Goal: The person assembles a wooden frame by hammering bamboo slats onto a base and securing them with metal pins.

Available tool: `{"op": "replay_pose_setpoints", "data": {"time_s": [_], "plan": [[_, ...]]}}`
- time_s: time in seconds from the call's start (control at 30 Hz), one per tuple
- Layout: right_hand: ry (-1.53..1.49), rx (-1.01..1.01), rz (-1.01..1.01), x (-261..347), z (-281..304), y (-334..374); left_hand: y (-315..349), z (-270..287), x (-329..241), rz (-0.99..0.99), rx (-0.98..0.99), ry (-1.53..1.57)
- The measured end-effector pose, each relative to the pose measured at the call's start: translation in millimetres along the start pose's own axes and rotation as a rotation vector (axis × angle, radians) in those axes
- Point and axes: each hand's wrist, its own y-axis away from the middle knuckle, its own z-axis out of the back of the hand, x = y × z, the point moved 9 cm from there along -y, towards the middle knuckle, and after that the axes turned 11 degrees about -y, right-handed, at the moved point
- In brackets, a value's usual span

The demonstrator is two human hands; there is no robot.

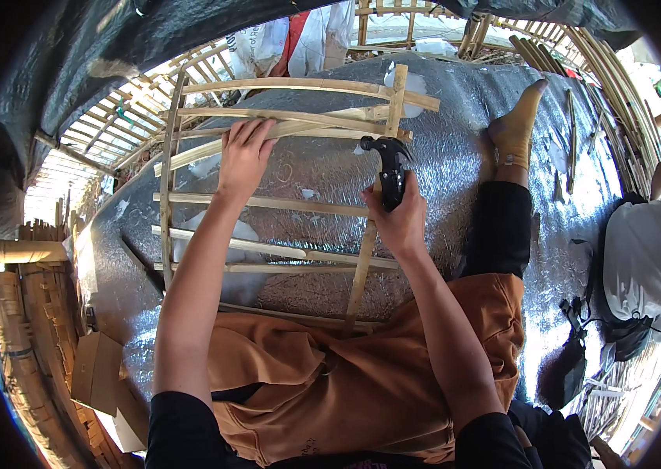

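Observation:
My right hand (401, 219) is wrapped around a black-handled claw hammer (391, 178), its head over the right upright strip of a bamboo frame (361, 273). Several light bamboo slats cross this frame from side to side, between a left upright and a right one. My left hand (244, 156) is closed on a slanting bamboo slat (193, 155) near the frame's upper part, fingers curled over it. This slat angles up to the right and meets other slats. The frame's near end lies by the brown cloth over my lap.
A shiny silver sheet (455, 227) covers the floor. My outstretched leg with a yellow sock (519, 129) lies at the right. A grey bag (647, 258) sits at far right, bundled bamboo poles (612, 102) behind it. A cardboard box (103, 375) and thick bamboo (25, 344) stand left.

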Motion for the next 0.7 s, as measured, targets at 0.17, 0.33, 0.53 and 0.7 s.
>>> {"op": "replay_pose_setpoints", "data": {"time_s": [0.17, 0.33, 0.53, 0.7], "plan": [[-0.104, -0.001, 0.019, -7.0, -2.6, -1.5, -1.7, 10.1, -0.8, -0.013, -0.038, 0.03], [-0.083, -0.036, 0.009, -1.2, 1.5, 0.8, -3.2, 6.1, -3.2, -0.007, -0.025, 0.026], [-0.046, -0.036, 0.07, -6.1, -0.7, 2.1, 1.4, 4.1, -3.3, 0.05, -0.064, 0.094], [-0.059, -0.044, 0.073, -11.3, 1.3, 0.6, 2.6, -0.5, -2.5, 0.058, -0.056, 0.092]]}}
